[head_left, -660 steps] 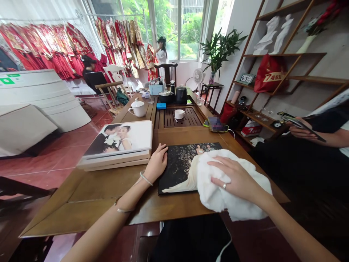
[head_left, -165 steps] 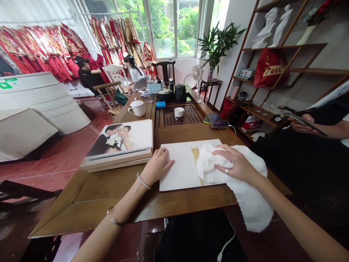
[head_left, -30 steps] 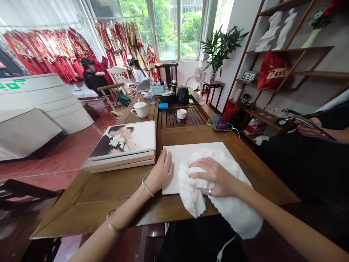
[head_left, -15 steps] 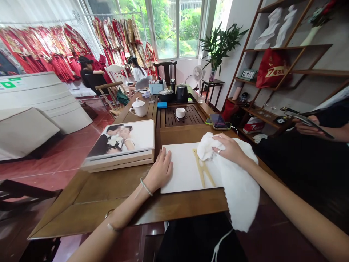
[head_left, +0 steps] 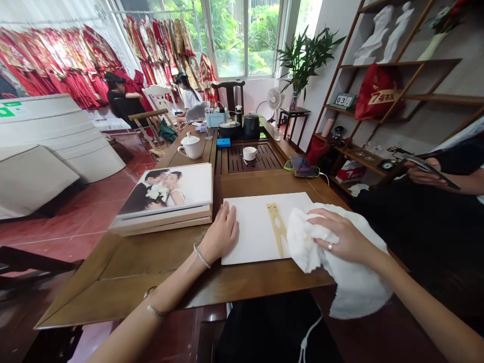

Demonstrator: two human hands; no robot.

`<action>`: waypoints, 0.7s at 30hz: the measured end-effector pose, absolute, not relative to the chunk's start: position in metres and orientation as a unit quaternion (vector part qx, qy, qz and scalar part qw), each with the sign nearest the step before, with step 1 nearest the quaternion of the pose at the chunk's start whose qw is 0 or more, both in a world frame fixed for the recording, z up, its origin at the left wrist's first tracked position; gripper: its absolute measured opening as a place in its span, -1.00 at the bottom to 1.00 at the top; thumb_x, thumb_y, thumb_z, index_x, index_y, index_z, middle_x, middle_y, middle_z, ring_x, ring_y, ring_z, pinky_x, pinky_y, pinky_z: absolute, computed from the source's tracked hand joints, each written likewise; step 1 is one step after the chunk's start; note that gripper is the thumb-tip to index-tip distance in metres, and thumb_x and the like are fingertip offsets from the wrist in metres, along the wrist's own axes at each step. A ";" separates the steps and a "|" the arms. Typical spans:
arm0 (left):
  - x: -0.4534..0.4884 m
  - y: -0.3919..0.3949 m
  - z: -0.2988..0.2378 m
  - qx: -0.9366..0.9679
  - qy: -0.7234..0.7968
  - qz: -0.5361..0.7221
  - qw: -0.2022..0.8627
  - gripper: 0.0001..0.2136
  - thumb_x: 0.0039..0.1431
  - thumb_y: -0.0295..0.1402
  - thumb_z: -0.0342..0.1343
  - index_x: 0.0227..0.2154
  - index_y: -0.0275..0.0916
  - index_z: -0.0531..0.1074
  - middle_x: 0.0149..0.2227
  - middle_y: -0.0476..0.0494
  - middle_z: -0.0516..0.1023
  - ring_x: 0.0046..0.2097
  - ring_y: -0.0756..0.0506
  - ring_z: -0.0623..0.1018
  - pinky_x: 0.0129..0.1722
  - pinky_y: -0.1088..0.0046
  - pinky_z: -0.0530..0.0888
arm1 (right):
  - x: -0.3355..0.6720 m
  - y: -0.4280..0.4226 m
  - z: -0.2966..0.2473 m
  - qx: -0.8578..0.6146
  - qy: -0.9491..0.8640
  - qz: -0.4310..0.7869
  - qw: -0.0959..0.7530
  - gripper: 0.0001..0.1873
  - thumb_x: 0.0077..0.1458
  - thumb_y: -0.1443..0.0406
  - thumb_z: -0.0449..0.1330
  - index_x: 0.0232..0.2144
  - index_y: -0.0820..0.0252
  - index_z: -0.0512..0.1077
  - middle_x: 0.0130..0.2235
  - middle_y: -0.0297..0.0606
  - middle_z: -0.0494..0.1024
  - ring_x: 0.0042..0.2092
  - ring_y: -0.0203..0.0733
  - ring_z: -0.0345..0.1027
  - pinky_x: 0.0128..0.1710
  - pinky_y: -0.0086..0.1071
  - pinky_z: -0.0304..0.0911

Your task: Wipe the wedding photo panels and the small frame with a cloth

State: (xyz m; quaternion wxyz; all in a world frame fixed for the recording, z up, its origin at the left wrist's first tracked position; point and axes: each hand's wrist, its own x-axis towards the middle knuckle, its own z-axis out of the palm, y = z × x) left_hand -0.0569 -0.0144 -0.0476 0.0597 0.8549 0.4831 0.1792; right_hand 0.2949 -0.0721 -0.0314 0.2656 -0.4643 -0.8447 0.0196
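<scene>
A white flat board [head_left: 251, 229] lies on the wooden table in front of me. My left hand [head_left: 223, 233] rests flat on its left edge, fingers stretched out. On the board is a yellowish, cut-out shape with two prongs and small dark dots at its top [head_left: 275, 222]; its right prong is partly covered. My right hand [head_left: 340, 234] grips a bunched white cloth [head_left: 308, 242] over the board's right side. The rest of the cloth spreads under my wrist and hangs past the table's front edge.
Left of the board is a stack of photo panels [head_left: 170, 194], a couple pictured on top. Behind stand a lidded white cup [head_left: 191, 146], a tea tray [head_left: 236, 159] with a small white cup [head_left: 249, 153], and a phone [head_left: 302, 167] on a cable. At right a person's hand [head_left: 425, 171] holds a device.
My right hand has moved with the cloth toward me and to the right, uncovering the top of the yellowish shape and covering its right prong. My left hand stays on the board.
</scene>
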 end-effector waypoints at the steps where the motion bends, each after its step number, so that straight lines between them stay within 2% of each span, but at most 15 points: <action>1: -0.057 -0.014 -0.048 0.855 0.483 0.179 0.061 -0.52 0.33 -0.35 -0.22 0.20 -0.58 0.15 0.33 -0.68 0.07 0.38 -0.42 0.05 0.30 -0.11 0.16 | 0.297 -0.075 -0.031 -0.455 -0.850 0.029 0.266 -0.72 0.07 0.27 0.19 -0.12 0.07 0.46 0.07 -0.13 0.48 0.06 0.06 0.41 0.01 -0.08 0.35; 6: -0.059 -0.013 -0.050 0.858 0.472 0.191 0.063 -0.55 0.35 -0.35 -0.24 0.21 -0.49 0.14 0.34 -0.61 0.06 0.39 -0.40 0.04 0.27 -0.16 0.19 | 0.301 -0.054 -0.029 -0.463 -0.841 0.065 0.272 -0.70 0.06 0.23 0.19 -0.11 0.10 0.46 0.02 -0.13 0.52 0.05 0.06 0.42 0.02 -0.09 0.35; 11: -0.061 -0.011 -0.052 0.857 0.476 0.185 0.069 -0.54 0.34 -0.35 -0.23 0.20 -0.53 0.15 0.33 -0.66 0.07 0.38 -0.42 0.06 0.27 -0.15 0.19 | 0.284 0.000 -0.034 -0.529 -0.790 0.033 0.308 -0.67 0.04 0.24 0.16 -0.11 0.13 0.47 -0.01 -0.13 0.52 -0.02 0.06 0.44 -0.03 -0.06 0.37; 16: -0.061 -0.011 -0.053 0.861 0.463 0.202 0.063 -0.56 0.34 -0.36 -0.23 0.21 -0.46 0.15 0.33 -0.60 0.08 0.39 -0.40 0.06 0.25 -0.21 0.21 | 0.267 0.030 -0.038 -0.562 -0.761 0.014 0.322 -0.64 0.01 0.25 0.18 -0.10 0.13 0.47 -0.04 -0.15 0.52 -0.03 0.08 0.43 -0.01 -0.03 0.34; 21: -0.060 -0.012 -0.050 0.859 0.471 0.191 0.062 -0.55 0.33 -0.36 -0.23 0.19 -0.52 0.16 0.33 -0.64 0.08 0.39 -0.40 0.05 0.27 -0.17 0.20 | 0.249 0.032 -0.023 -0.527 -0.761 0.034 0.378 -0.68 -0.01 0.28 0.21 -0.14 0.10 0.49 -0.09 -0.19 0.53 -0.06 0.03 0.44 0.00 -0.07 0.33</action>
